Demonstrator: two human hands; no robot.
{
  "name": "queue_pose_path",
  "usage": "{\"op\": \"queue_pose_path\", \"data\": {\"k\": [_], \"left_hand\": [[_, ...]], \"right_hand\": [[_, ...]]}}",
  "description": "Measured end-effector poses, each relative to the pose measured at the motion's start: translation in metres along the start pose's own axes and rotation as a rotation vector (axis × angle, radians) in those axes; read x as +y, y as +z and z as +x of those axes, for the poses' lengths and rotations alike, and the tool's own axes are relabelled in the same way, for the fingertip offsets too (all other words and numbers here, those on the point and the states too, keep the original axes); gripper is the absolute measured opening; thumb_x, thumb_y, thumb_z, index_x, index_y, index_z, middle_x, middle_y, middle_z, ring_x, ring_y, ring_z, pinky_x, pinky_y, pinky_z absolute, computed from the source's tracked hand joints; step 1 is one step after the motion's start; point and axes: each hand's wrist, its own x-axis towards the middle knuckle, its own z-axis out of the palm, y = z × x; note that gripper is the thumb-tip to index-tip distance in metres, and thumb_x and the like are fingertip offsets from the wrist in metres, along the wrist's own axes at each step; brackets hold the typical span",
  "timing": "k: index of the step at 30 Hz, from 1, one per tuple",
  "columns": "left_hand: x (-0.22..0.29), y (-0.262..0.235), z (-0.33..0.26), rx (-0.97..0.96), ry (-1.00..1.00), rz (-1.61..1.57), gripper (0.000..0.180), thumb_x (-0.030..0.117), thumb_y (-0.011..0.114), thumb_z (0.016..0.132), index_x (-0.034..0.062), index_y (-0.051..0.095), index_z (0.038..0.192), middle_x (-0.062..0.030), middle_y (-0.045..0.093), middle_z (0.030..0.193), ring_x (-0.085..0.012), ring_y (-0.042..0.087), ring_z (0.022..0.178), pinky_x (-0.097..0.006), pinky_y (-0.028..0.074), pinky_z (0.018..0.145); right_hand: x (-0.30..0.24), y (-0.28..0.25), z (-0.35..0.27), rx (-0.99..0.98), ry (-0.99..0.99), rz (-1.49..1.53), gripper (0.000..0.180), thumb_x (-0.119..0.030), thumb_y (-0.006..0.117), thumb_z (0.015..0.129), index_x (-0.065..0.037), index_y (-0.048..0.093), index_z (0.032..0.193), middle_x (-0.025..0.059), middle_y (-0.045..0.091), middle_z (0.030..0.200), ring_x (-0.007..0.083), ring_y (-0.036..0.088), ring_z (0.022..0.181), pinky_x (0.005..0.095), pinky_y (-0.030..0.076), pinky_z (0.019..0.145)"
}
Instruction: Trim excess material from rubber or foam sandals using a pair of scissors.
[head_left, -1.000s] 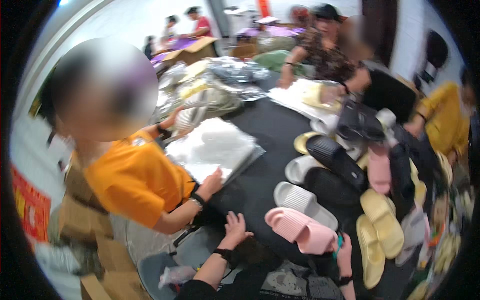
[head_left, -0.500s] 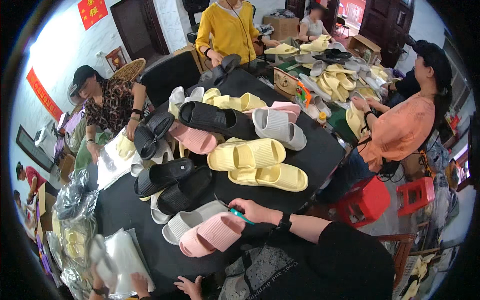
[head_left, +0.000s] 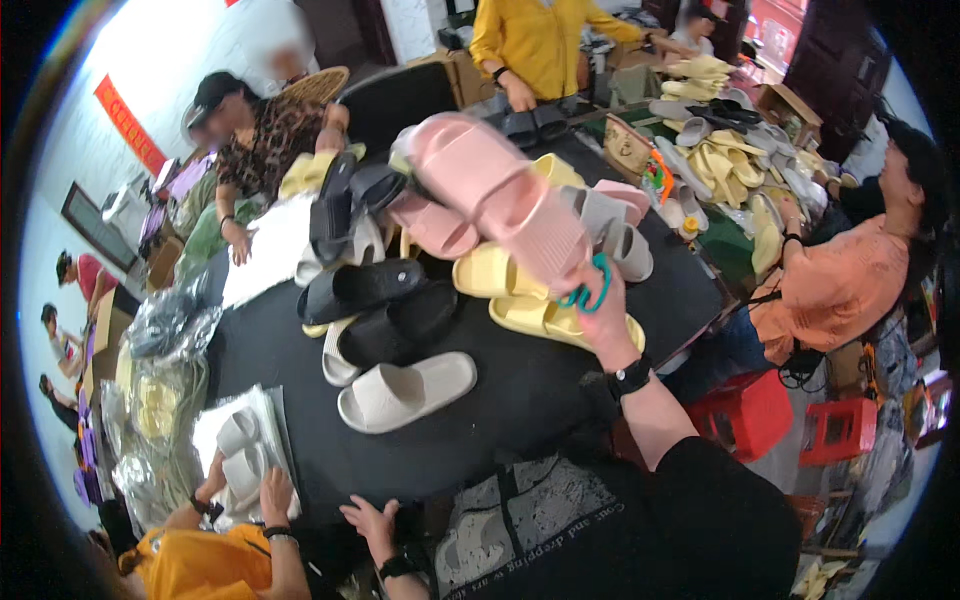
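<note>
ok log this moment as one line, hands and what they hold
right hand: lifts pink slipper over black table, teal scissors in same hand | left hand: empty, at table's near edge | beige slipper: lying on table

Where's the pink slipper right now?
In the head view, upper centre: the pink slipper is lifted in the right hand, above the yellow slippers on the black table.

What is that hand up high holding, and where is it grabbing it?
The right hand holds a pink slipper by one end, lifted above the table, with teal scissors in the same grip.
</note>
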Motion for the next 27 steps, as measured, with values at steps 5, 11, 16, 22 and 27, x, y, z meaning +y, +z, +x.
{"op": "queue_pose_path", "data": {"k": [5, 11, 16, 22, 27], "left_hand": [[0.013, -0.006, 0.005, -0.005, 0.097, -0.008, 0.107, 0.042, 0.078, 0.068, -0.0027, 0.014, 0.142, -0.0375, 0.003, 0.144, -0.0481, 0.010, 0.135, -0.053, 0.027, 0.105], [0.010, -0.010, -0.006, 0.013, 0.019, -0.019, 0.105, 0.040, 0.077, 0.070, -0.0003, 0.015, 0.143, -0.0362, 0.001, 0.145, -0.0466, 0.010, 0.136, -0.054, 0.027, 0.105], [0.041, -0.051, -0.020, -0.031, 0.075, -0.042, 0.089, 0.037, 0.073, 0.074, -0.0024, 0.026, 0.139, -0.0347, 0.018, 0.143, -0.0458, 0.024, 0.132, -0.053, 0.031, 0.102], [0.080, -0.136, -0.046, 0.402, 0.658, -0.494, 0.050, 0.015, 0.064, 0.081, -0.0058, 0.049, 0.124, -0.0250, 0.053, 0.123, -0.0390, 0.048, 0.118, -0.045, 0.040, 0.096], [0.141, -0.243, -0.113, 0.407, 0.956, -1.367, 0.036, 0.012, 0.059, 0.088, -0.0101, 0.052, 0.117, -0.0196, 0.057, 0.118, -0.0271, 0.056, 0.108, -0.038, 0.043, 0.094]], "right_hand": [[0.015, -0.031, 0.020, 0.093, 0.005, -0.165, 0.028, -0.012, 0.062, 0.084, 0.001, 0.049, 0.105, 0.0095, 0.060, 0.081, 0.0180, 0.061, 0.066, 0.0293, 0.051, 0.051], [0.034, -0.027, 0.010, 0.112, 0.044, -0.212, 0.023, -0.013, 0.061, 0.085, -0.002, 0.048, 0.100, 0.0110, 0.060, 0.078, 0.0181, 0.061, 0.062, 0.0286, 0.050, 0.046], [0.040, -0.027, -0.026, -0.032, 0.109, -0.348, 0.023, -0.014, 0.061, 0.085, -0.003, 0.047, 0.099, 0.0084, 0.058, 0.075, 0.0167, 0.058, 0.059, 0.0266, 0.047, 0.045], [0.048, -0.018, -0.067, -0.219, 0.247, -0.581, 0.030, -0.011, 0.058, 0.086, -0.001, 0.044, 0.110, 0.0081, 0.058, 0.078, 0.0141, 0.058, 0.060, 0.0251, 0.048, 0.051], [0.067, -0.013, -0.083, -0.466, 0.348, -0.685, 0.043, -0.012, 0.060, 0.084, 0.000, 0.042, 0.121, 0.0076, 0.059, 0.082, 0.0111, 0.057, 0.063, 0.0233, 0.048, 0.056]]}}
